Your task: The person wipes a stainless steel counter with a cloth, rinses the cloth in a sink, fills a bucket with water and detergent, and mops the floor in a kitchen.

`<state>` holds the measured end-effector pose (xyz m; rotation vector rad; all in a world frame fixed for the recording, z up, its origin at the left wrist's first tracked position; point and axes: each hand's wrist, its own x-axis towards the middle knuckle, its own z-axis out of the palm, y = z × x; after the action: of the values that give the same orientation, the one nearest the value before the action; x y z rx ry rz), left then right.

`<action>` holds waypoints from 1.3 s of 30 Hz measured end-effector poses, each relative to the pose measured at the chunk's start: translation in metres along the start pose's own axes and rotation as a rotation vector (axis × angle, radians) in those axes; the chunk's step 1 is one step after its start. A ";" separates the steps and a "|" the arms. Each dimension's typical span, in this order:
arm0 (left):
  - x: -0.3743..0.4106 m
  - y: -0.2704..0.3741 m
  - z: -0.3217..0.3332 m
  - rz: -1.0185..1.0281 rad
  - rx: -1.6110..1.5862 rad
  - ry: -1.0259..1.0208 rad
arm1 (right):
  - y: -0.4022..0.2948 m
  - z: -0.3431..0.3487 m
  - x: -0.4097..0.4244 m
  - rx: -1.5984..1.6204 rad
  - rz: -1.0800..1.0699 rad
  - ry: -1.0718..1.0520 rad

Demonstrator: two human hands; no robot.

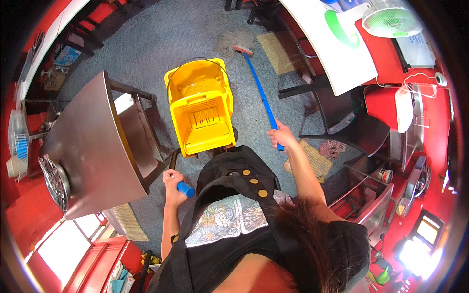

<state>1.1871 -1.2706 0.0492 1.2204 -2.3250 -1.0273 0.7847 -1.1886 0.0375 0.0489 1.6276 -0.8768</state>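
My right hand is closed around the upper end of a blue mop handle. The grey string mop head lies spread on the blue-grey patterned floor, beyond a yellow mop bucket. Its yellow wringer basket faces me, and some liquid shows inside the bucket. My left hand grips a bar with a blue grip end, low at the left of my body; a dark curved rod runs from near that hand towards the bucket's base, and how they join is hidden.
A dark table with a metal rack at its edge stands close on the left. On the right are black chairs, a woven mat and a white-topped table bearing a fan. Another mat lies beside the mop head.
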 end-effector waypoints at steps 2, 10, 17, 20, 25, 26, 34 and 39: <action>-0.014 -0.003 -0.004 -0.014 0.008 0.013 | -0.003 0.016 0.005 -0.085 -0.076 0.041; -0.079 -0.012 0.013 -0.493 -0.380 0.144 | -0.023 0.028 0.107 -0.394 -0.234 0.232; -0.088 0.043 0.005 -0.468 0.205 0.117 | -0.110 0.023 0.197 -0.343 -0.260 0.208; -0.077 0.081 -0.002 -0.630 0.066 0.147 | -0.096 0.009 0.218 -0.216 -0.181 0.159; -0.080 0.092 -0.011 -0.704 -0.255 0.176 | 0.019 -0.103 0.223 -0.549 -0.002 0.231; -0.076 0.094 -0.011 -0.787 -0.275 0.192 | 0.052 -0.135 0.210 -0.500 -0.044 0.199; -0.085 0.053 0.003 -1.259 -0.787 0.288 | 0.247 -0.200 -0.032 -0.397 0.355 0.167; -0.071 0.068 -0.002 -1.298 -0.949 0.302 | 0.273 -0.107 -0.122 -0.098 0.137 0.158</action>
<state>1.1901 -1.1879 0.1028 2.0891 -0.3795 -1.7567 0.8621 -0.8823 0.0033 0.1628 1.7900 -0.7023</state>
